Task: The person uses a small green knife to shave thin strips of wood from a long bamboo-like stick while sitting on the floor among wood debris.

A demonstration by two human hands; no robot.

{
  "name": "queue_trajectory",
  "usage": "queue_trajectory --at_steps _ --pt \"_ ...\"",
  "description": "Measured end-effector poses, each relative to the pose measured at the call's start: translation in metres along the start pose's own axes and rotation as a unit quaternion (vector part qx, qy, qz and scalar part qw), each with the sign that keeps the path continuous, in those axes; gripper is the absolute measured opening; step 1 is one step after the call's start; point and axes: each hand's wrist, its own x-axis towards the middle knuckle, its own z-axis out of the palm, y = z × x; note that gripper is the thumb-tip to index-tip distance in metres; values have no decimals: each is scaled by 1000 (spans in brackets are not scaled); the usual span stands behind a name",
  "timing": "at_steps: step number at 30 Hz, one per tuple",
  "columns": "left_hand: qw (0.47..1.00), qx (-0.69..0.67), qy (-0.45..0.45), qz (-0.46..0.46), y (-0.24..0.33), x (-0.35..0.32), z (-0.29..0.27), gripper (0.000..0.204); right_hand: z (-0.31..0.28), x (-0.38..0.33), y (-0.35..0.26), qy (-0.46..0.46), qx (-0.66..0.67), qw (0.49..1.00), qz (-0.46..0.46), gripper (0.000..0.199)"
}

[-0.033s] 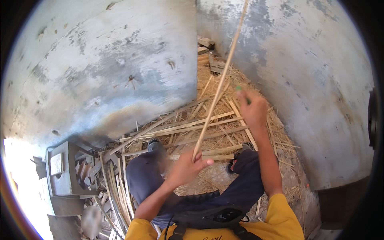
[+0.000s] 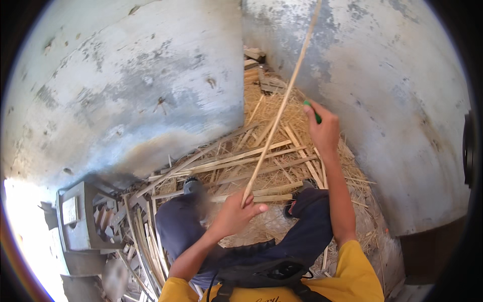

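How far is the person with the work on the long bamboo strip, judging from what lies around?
Done, it seems: many split strips and fine shavings already cover the floor. In hand: the left hand grips the lower end of a long bamboo strip, and the right hand holds a green-handled tool beside it, higher up. Left: I cannot tell how much of this strip is worked, as its top leaves the picture.

Head-worn fisheye looks steeply down, close over lap and floor (image 2: pixel 282 151).
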Motion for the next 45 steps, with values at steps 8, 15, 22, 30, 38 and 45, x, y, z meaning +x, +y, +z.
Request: queue_trajectory --at_steps 8,15,22,30,38,45 --pt "999 32 3 17 2 9 6 43 -8 -37 20 -13 166 985 -41 41" --pt "985 -162 39 35 -14 19 -6 51 8 -96 -51 -196 179 936 -233 32" --pt "960 -279 -32 10 -21 19 -18 55 20 -105 -66 -199 193 931 -237 29" --pt "954 -288 -81 -2 0 16 -21 56 19 -104 -67 -177 142 941 -252 29" --pt "958 -277 -69 -7 8 15 -21 53 13 -99 -71 -164 95 948 -256 28" --pt "962 -264 -64 -19 9 15 -21 52 11 -95 -73 -149 73 950 -266 29"
